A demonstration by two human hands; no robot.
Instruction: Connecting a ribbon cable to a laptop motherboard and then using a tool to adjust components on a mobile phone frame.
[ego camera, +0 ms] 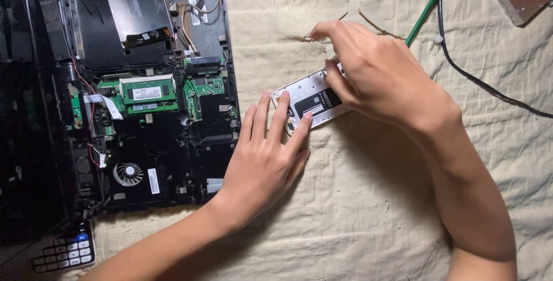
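White phone casing (pixel 308 101), back cover off, is lying tilted on the cream cloth (pixel 357 212), just right of the opened laptop chassis (pixel 144 85). Its right end is sitting hidden under the right hand (pixel 377 76). Left hand (pixel 268 157) is lying flat and spread, fingertips (pixel 284 94) pressing on the casing's left end; nothing gripped. Right hand is arching over the casing, fingers curled down onto it; whether it is pinching anything cannot be told. Green rod (pixel 429 5) is passing behind the right hand, lower end hidden. Black cable (pixel 484 85) and calculator (pixel 66 252) are running off frame.
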